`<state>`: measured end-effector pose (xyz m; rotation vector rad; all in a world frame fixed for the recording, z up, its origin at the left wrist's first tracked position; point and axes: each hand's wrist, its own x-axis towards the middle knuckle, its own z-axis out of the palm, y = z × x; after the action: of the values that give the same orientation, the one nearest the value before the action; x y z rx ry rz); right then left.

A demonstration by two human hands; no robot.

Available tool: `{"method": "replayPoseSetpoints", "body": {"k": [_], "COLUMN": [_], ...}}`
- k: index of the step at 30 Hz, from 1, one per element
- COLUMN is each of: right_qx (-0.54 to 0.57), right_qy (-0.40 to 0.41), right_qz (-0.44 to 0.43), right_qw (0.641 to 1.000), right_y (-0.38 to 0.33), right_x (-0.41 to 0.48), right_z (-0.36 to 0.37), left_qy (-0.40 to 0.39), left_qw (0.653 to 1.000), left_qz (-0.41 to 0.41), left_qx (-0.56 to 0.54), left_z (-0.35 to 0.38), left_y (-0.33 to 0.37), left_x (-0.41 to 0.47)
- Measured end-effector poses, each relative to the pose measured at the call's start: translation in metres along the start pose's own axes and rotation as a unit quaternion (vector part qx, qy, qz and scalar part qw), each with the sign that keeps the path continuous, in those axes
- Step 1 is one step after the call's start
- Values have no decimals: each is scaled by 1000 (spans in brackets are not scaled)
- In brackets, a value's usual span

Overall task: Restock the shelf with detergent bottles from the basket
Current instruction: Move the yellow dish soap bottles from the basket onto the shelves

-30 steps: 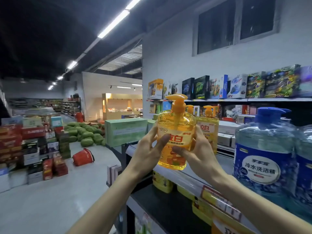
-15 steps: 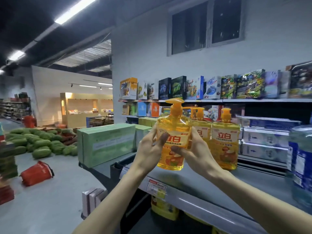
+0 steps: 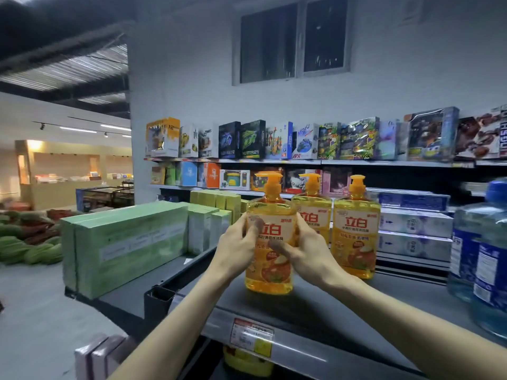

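Note:
A yellow pump bottle of detergent (image 3: pixel 270 259) with a red-lettered label stands upright, its base on the grey shelf (image 3: pixel 323 311). My left hand (image 3: pixel 238 248) grips its left side and my right hand (image 3: pixel 304 250) grips its right side. Two matching yellow detergent bottles stand behind it on the same shelf, one (image 3: pixel 312 212) partly hidden by my right hand and one (image 3: pixel 356 229) further right. The basket is not in view.
Large green cartons (image 3: pixel 126 245) fill the shelf end to the left. Blue water jugs (image 3: pixel 482 259) stand at the right edge. White boxes (image 3: pixel 414 229) are stacked behind the bottles. Toy boxes (image 3: pixel 301 141) line the upper shelves. A price tag (image 3: pixel 251 335) hangs on the shelf front.
Both hands have carried the yellow bottle forward and down from the air onto the shelf, in front of the two other bottles. The view has swung to the right.

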<state>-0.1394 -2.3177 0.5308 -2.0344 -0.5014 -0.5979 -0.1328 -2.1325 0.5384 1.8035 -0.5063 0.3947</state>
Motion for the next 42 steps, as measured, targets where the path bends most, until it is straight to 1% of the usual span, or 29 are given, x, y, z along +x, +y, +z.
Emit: {"method": "replayPoseSetpoints", "body": {"k": [2,4,8,10,13,17,24,29,33,42], "right_qx": [-3,-13,-53,-71,-83,-87,-77,-83,-76,-104], "right_qy": [-5,-13,-103,-135,-160,-184,-165,-143,-105,-72], "right_qz": [4,18,70,76,87,102,127,144,163,193], "right_qw": [1000,1000,991,985,980,974,975,976,978,973], "right_y": [-4,-7,-13,-15,-15,-14,-11,2,12,24], "right_x": [-1,-8,-35,-48,-60,-65,-42,-14,2,26], "right_z": [0,-2,-6,-10,-14,-10,8,23,30,41], "left_qy": [-18,-48,-96,-123,-137,-154,-153,-154,-149,-99], "left_qw": [1000,998,989,983,976,973,971,974,974,985], "left_qz": [-18,-35,-43,-42,-33,-26,-33,-74,-73,-79], "left_qx": [0,28,102,131,164,172,180,150,153,115], "left_z": [-1,-2,-9,-14,-21,-20,-21,-22,-17,-3], "left_y": [3,8,12,10,6,-1,-14,-30,-44,-61], "left_x": [1,-3,-24,-38,-50,-54,-22,10,35,64]}}
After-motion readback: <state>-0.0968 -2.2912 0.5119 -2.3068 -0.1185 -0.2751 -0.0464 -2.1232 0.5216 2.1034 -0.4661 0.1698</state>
